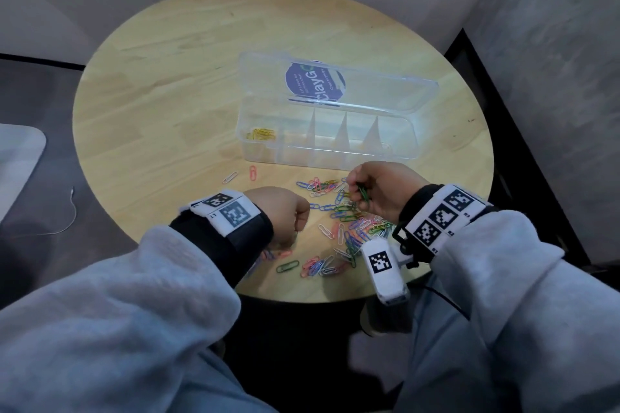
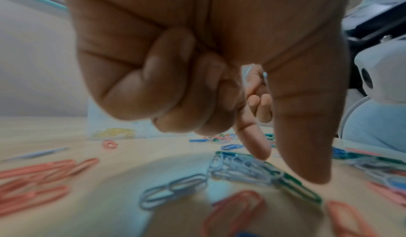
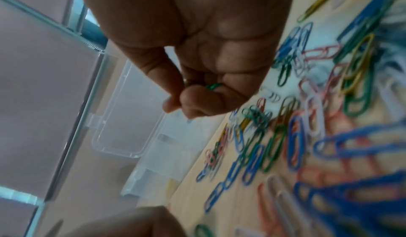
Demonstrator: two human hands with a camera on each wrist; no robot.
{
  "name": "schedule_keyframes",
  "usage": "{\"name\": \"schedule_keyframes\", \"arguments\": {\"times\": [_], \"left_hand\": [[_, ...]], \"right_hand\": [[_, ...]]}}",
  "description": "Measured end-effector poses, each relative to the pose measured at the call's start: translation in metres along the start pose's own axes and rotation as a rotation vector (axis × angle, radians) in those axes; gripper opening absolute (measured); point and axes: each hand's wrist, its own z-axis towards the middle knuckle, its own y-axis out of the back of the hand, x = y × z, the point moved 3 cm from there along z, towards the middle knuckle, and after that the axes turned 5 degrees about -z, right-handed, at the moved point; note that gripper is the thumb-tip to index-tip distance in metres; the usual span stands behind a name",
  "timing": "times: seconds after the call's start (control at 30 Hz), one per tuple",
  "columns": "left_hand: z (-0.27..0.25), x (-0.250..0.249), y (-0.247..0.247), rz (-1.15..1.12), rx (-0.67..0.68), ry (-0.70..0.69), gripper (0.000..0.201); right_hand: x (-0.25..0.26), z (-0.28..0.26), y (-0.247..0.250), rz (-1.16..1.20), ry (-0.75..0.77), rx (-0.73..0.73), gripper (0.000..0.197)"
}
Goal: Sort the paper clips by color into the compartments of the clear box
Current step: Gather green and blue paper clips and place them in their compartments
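The clear box (image 1: 328, 157) stands open at the table's middle, lid (image 1: 369, 90) laid back, with yellow clips (image 1: 261, 134) in its leftmost compartment. A mixed pile of paper clips (image 1: 342, 221) lies between the box and me. My right hand (image 1: 355, 191) hovers over the pile just in front of the box and pinches a small bunch of green clips (image 1: 363, 194), also seen in the right wrist view (image 3: 213, 86). My left hand (image 1: 300, 218) is low over the pile's left side, fingers curled round a white clip (image 2: 246, 77), index and thumb pointing down at white clips (image 2: 239, 169).
A white clip (image 1: 229, 177) and a red clip (image 1: 252, 173) lie apart, left of the pile. The round wooden table (image 1: 167, 94) ends close to my body. Walls stand behind and to the right. A pale object (image 1: 20, 157) and a thin cable (image 1: 72, 211) lie off to the left.
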Motion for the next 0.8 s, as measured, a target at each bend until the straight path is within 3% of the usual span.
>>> {"name": "schedule_keyframes", "arguments": {"times": [0.07,0.2,0.37,0.6,0.7,0.8], "left_hand": [[0.000,0.000,0.001,0.044,-0.026,-0.014,0.024],[0.002,0.007,0.009,0.092,-0.146,0.032,0.022],[0.002,0.006,0.011,0.064,-0.103,-0.026,0.024],[0.007,-0.001,-0.003,0.130,0.016,-0.097,0.019],[0.008,-0.001,-0.005,0.130,0.014,-0.102,0.016],[0.010,-0.001,-0.007,0.119,0.059,-0.107,0.015]], "right_hand": [[0.002,0.001,0.004,-0.263,0.034,-0.018,0.022],[0.008,-0.003,0.000,-1.027,0.188,-0.035,0.010],[0.005,0.002,-0.010,-1.280,0.157,-0.019,0.018],[0.002,0.004,-0.015,-1.276,0.209,0.009,0.007],[0.000,0.006,-0.007,-1.085,0.183,0.002,0.007],[-0.002,0.006,0.000,-0.750,0.108,0.039,0.022]]}}
